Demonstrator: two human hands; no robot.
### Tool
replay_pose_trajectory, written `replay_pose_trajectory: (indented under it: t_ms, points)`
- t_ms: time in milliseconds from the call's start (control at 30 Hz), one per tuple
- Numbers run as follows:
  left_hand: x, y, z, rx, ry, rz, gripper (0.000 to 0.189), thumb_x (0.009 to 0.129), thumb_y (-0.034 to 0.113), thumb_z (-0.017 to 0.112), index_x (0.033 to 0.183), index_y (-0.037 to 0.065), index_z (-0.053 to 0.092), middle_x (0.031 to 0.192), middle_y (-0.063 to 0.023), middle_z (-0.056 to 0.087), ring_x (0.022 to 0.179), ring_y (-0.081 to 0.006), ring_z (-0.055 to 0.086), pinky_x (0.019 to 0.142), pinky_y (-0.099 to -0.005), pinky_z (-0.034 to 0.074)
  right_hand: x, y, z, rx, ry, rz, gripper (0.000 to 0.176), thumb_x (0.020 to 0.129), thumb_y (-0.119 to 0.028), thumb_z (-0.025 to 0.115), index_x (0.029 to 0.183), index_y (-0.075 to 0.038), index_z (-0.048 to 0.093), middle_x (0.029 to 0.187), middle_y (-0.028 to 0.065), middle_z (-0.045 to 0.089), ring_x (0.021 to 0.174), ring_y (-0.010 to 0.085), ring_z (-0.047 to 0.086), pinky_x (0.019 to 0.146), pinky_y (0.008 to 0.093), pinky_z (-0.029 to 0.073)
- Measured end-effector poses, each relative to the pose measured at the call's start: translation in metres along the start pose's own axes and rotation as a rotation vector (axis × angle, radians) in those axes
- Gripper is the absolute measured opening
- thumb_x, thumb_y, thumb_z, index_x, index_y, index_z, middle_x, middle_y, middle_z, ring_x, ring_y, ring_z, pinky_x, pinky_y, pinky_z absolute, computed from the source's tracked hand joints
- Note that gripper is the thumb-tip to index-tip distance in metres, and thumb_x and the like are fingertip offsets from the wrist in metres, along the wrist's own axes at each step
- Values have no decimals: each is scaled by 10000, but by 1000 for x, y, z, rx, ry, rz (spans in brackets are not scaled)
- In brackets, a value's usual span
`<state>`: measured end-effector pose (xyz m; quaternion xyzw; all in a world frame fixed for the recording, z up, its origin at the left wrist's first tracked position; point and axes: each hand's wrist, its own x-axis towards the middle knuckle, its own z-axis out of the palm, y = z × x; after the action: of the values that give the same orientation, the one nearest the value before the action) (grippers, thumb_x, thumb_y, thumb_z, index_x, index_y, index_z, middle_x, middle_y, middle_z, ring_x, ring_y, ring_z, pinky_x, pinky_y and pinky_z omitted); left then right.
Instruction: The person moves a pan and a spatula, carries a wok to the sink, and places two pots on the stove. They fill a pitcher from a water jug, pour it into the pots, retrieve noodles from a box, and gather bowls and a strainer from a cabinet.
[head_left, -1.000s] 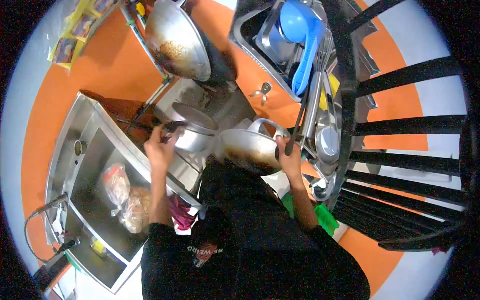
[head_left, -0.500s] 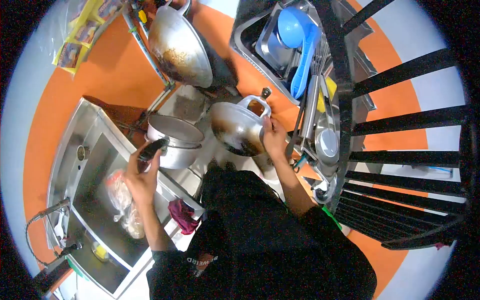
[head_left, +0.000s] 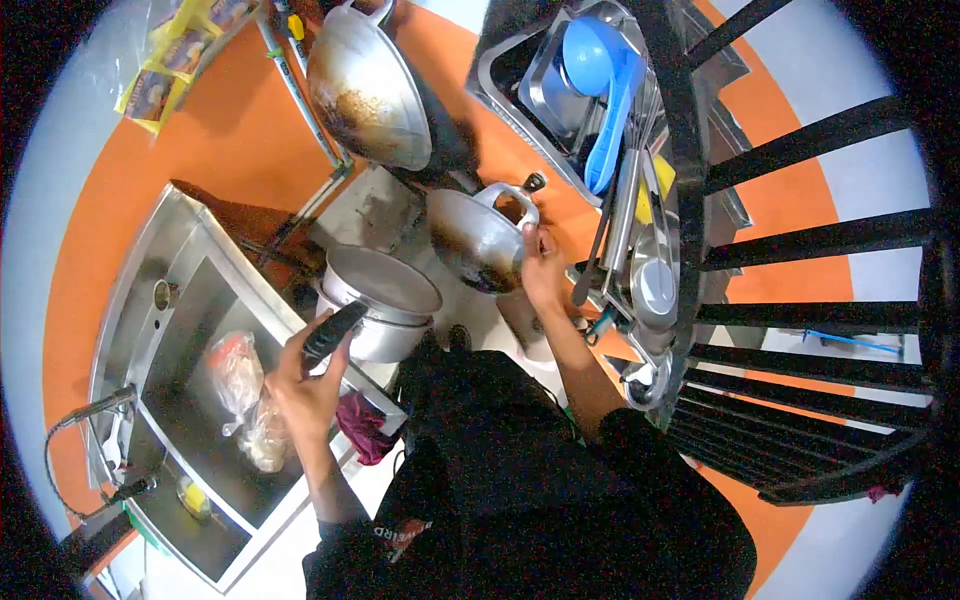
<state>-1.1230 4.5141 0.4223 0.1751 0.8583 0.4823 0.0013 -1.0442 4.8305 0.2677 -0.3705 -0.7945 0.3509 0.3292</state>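
My left hand [head_left: 308, 388] is closed around the black handle of a silver saucepan [head_left: 384, 282]. The saucepan seems stacked in or over another light metal pot [head_left: 390, 340], though the overlap is hard to make out. On the other side, my right hand [head_left: 545, 272] grips a loop handle of a small wok [head_left: 465, 240] with brown scorch marks. The wok is tilted, its stained outside facing me, just right of the saucepan. Below the wok and partly behind my right forearm stands a greyish container [head_left: 525, 325].
At left is a steel sink [head_left: 180, 370] holding plastic-wrapped packets [head_left: 240, 375]. A larger scorched wok [head_left: 370, 95] hangs on the orange wall. Upper right, a rack holds a blue ladle-shaped scoop [head_left: 605, 100] and a whisk [head_left: 630, 200]. Black railings [head_left: 810, 320] stand at far right.
My left hand has carried the saucepan to the right and slightly toward me, closer to the small wok. My right hand keeps its hold on the wok, which has barely shifted.
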Motion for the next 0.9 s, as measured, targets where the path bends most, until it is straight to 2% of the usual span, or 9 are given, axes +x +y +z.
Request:
replay_pose_trajectory:
  t_ms: [133,267,400,467,533,667,700,767,900]
  points:
    - [-6,3,-2,43,-38,-35,326,707,58,718,1003,-30,613,917,-135,668,832,-184,653,752,-303,523,-3,-15,-8,84,-62,143,427,887,-409,522,758,-2,544,620,32,478,615,118,416,584,284,370]
    - [-8,0,-1,-52,-60,-37,323,707,59,717,1003,-19,616,914,-132,669,833,-188,655,757,-313,524,-1,-13,-5,199,-47,120,409,888,-387,530,754,-1,548,622,11,483,615,101,408,567,268,355]
    - [-11,-4,3,-70,-50,-6,328,705,55,718,1010,-10,617,908,-134,669,831,-194,657,756,-313,525,-7,28,16,70,44,78,382,898,-352,523,775,7,565,642,-10,494,622,95,414,565,264,356]
    - [-13,-1,5,-78,-50,-7,333,702,53,721,1014,-2,618,899,-138,670,826,-191,658,756,-310,524,-14,23,14,15,79,42,370,902,-338,521,784,11,570,646,-13,496,624,94,418,568,263,359]
    - [-14,-1,5,-73,-72,-22,332,701,54,723,1012,0,620,889,-139,671,822,-185,659,750,-308,524,-24,13,5,286,15,93,352,906,-315,519,803,17,576,647,-11,490,627,92,418,571,262,363]
    - [-13,0,4,1,-103,20,321,699,58,726,1000,5,627,861,-138,674,808,-170,661,732,-297,520,-28,-30,-21,367,-22,259,325,899,-287,536,813,21,595,657,-9,498,638,93,428,573,261,367]
    - [-13,-2,5,3,-106,19,321,699,58,726,1000,5,627,861,-138,674,808,-170,661,732,-297,520,-27,-17,-18,367,-23,262,325,899,-287,536,813,21,595,657,-9,498,638,93,428,573,261,367]
    - [-14,-7,7,-38,-91,34,317,698,69,730,993,7,632,849,-136,675,803,-174,663,724,-289,515,-24,11,-16,143,-49,109,324,892,-284,548,806,24,608,663,-7,515,650,93,441,582,254,370]
    - [-14,-7,8,-6,-115,11,314,696,77,734,985,5,635,843,-134,676,794,-185,666,718,-289,512,-24,-4,-30,119,-89,131,334,880,-296,564,786,21,610,649,-11,511,644,89,436,583,250,365]
